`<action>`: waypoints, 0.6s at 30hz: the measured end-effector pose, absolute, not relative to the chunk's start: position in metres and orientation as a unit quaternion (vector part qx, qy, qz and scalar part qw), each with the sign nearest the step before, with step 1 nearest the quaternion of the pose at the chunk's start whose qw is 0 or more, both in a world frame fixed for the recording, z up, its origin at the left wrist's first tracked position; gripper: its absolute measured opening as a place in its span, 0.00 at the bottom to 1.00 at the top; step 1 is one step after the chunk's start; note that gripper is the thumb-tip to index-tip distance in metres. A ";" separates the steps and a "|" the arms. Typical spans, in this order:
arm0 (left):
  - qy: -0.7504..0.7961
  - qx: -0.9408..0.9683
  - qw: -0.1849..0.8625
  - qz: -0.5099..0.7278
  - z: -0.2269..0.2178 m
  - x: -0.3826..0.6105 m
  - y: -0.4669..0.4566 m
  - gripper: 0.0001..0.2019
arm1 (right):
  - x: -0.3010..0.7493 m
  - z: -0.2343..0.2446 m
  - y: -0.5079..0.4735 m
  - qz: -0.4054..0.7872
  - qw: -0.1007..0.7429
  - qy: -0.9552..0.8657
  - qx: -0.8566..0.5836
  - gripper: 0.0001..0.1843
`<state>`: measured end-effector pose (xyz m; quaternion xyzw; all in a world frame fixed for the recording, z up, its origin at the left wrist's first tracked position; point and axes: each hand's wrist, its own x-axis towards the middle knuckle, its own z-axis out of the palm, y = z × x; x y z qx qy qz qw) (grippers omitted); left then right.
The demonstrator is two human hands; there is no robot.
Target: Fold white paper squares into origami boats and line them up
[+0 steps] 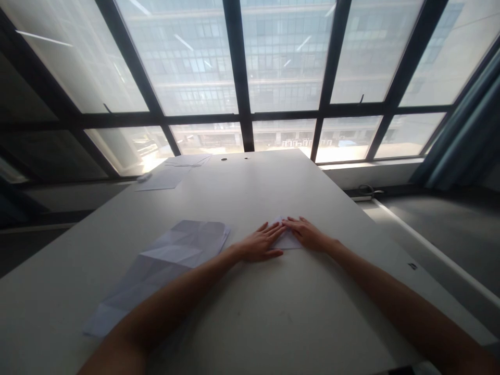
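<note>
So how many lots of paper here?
4: folded piece under left hand and right hand, loose stack at left, two sheets at far-left end. Stacked sheets may hide more.

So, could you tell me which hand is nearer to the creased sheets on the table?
Left. The left hand lies flat just right of the creased sheets, not touching them; the right hand rests farther right, on the small folded paper.
</note>
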<state>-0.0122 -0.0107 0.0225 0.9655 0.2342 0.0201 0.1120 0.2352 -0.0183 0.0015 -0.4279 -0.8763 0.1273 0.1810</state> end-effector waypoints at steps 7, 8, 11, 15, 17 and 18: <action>0.311 0.930 0.156 -0.121 0.044 -0.031 -0.005 0.40 | 0.241 0.010 -0.017 0.098 0.107 -0.895 -0.422 0.29; 0.325 0.922 0.156 -0.140 0.048 -0.035 -0.005 0.42 | 0.241 0.011 -0.017 0.096 0.102 -0.896 -0.421 0.29; 0.350 0.908 0.153 -0.171 0.057 -0.050 0.000 0.45 | 0.240 0.012 -0.017 0.092 0.097 -0.897 -0.422 0.29; 0.331 0.918 0.177 -0.127 0.062 -0.062 0.013 0.38 | 0.241 0.010 -0.017 0.091 0.101 -0.895 -0.426 0.29; 0.339 0.920 0.180 -0.082 0.060 -0.060 0.020 0.32 | 0.241 0.010 -0.018 0.091 0.105 -0.894 -0.425 0.29; 0.353 0.918 0.173 -0.059 0.058 -0.057 0.023 0.31 | 0.242 0.010 -0.018 0.090 0.106 -0.894 -0.425 0.28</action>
